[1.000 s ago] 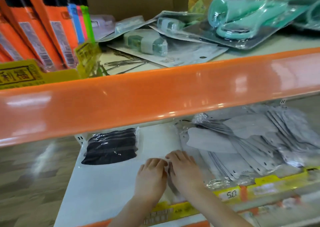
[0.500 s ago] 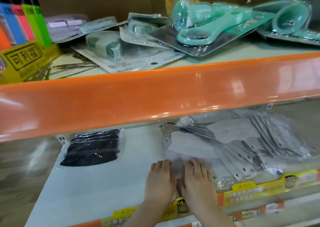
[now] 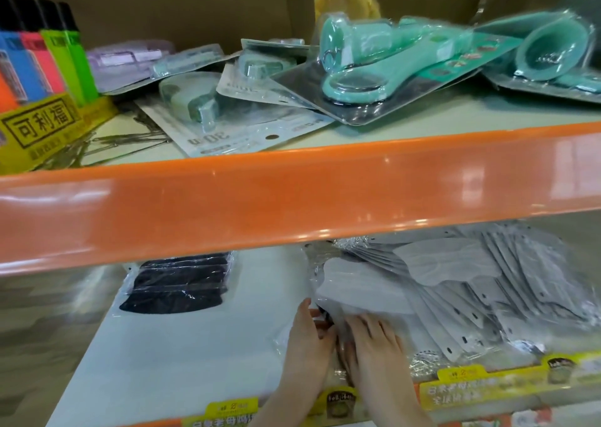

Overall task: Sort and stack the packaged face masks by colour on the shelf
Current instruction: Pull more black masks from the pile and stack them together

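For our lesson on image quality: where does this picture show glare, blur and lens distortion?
Head view: glare streaks lie along the glossy orange shelf edge and glint on the clear mask wrappers; the floor at far left and the price labels are smeared by blur; the wide lens bends the shelf edge into a curve; the hands and black masks stay fairly sharp.

Person, seen from the head camera: two bare forearms and two hands only. Left hand [image 3: 307,345]: bare, no glove, no ring or band showing on the visible fingers. Right hand [image 3: 379,350]: bare, likewise unadorned. Wrists uncovered; no watch, bracelet or cuff. No sleeve reaches the visible forearms. Nails too blurred to describe. Rest of the body out of frame.
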Motion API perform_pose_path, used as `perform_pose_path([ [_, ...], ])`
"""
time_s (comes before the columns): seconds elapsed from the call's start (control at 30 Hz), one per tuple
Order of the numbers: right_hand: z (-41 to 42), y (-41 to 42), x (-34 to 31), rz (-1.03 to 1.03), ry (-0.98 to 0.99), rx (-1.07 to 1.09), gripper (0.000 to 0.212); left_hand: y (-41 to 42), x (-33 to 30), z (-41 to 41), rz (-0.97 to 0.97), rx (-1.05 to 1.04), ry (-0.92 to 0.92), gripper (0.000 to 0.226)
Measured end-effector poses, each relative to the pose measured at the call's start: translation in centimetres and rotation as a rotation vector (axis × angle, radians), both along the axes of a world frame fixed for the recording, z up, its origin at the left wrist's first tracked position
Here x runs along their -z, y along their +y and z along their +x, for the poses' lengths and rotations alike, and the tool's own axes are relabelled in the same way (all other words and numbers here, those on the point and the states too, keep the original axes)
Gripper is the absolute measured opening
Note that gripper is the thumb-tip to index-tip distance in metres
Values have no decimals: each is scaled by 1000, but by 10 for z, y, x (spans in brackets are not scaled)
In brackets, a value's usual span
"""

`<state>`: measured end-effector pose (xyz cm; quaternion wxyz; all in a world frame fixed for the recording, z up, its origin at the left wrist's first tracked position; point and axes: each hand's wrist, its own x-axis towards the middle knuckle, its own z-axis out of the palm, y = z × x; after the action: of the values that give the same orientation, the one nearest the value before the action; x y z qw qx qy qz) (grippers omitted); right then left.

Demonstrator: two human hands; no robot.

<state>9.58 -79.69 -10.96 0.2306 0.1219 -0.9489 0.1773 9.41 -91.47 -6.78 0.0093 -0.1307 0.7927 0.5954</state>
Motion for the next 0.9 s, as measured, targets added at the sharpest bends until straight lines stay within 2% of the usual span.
perform_pose_path([
  [0.27,-3,7,-16,-70,-30,-46,20,2,-4,-8,26,-33,-106,31],
  [0.37,-8,16,-18,-181,-140,-86,51,1,-4,-11,38,-4,-169,32],
  [0.47,-9,18,-21,-207,-134,-133,63,0,-8,-13,36,117,-192,6],
  [0.5,-8,17,-22,-179,-95,-146,64,-2,-8,-14,14,144,-186,10],
  [0.63,-5,11,-28,-112,-38,-133,56,-13,-21,-12,-41,111,-45,8],
  [0.73,-8,6,-24,-19,-73,-119,49,-28,-32,-11,-61,22,32,23],
  [0.83,-9,-1,-23,-27,-91,-84,42,-49,-39,-12,-85,-46,92,18],
  [0.9,-8,-7,-27,-56,-99,-79,40,-62,-46,-10,-179,-63,187,14],
])
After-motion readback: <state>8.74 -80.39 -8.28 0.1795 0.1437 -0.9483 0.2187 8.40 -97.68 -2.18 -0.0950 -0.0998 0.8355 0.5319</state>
